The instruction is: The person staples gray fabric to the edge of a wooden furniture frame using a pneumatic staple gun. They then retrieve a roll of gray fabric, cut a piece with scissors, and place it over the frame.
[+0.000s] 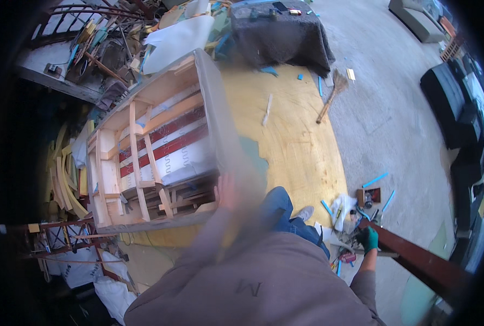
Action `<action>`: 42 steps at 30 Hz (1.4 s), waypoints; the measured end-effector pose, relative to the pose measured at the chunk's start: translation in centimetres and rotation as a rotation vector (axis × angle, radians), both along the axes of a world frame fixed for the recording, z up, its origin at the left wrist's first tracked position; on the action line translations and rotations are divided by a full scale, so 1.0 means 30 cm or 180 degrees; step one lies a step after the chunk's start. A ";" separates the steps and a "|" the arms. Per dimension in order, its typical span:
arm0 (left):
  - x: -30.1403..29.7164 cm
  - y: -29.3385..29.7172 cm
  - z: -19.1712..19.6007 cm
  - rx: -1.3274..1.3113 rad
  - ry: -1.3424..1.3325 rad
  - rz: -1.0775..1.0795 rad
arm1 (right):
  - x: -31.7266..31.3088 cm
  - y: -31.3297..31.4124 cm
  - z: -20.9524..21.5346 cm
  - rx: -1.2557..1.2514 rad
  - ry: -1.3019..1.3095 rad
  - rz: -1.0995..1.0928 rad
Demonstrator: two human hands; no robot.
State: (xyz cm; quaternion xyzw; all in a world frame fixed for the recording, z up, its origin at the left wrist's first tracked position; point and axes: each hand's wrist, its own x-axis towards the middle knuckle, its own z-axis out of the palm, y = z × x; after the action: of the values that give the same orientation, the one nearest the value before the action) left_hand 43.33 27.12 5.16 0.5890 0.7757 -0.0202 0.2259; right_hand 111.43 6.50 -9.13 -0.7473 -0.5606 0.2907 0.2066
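Observation:
A sofa-like wooden frame (136, 157), covered in grey fabric on the outside, stands tipped with its open underside showing. Slats, zigzag springs and dark red straps are visible within it. My left hand (225, 191) looks bare and rests on the frame's near right edge, its fingers stretched out; a hazy smear in the picture blurs part of it. Out to the right, my right hand (368, 239) wears a dark green glove. It reaches down by a pile of tools (350, 239) next to a dark red beam (416, 258); its fingers are hidden.
Yellowish sheeting (301, 136) covers the floor, with a straw broom (333, 95) on its right side. A table draped in dark grey cloth (280, 35) stands beyond. Scrap wood and foam (65, 174) crowd the left; black upholstered pieces (443, 103) line the right.

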 end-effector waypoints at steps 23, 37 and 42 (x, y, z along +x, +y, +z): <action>-0.382 1.483 -0.172 0.0425 -0.0063 0.2696 | -0.464 2.332 0.253 -0.2397 0.1710 0.0015; -0.653 1.592 -0.449 0.0604 -0.0826 0.4104 | -0.781 3.990 -0.069 -0.1188 0.1865 0.1892; -0.684 1.574 -0.309 -0.0565 0.0216 0.4210 | -1.014 4.579 -0.170 -0.0678 0.0623 0.1439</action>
State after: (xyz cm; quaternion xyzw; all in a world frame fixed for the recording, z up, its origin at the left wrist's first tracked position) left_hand 22.79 74.35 -4.11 -0.0324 0.9755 0.0403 0.2137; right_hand 81.02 143.87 -14.24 -0.5891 -0.6569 0.4576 0.1098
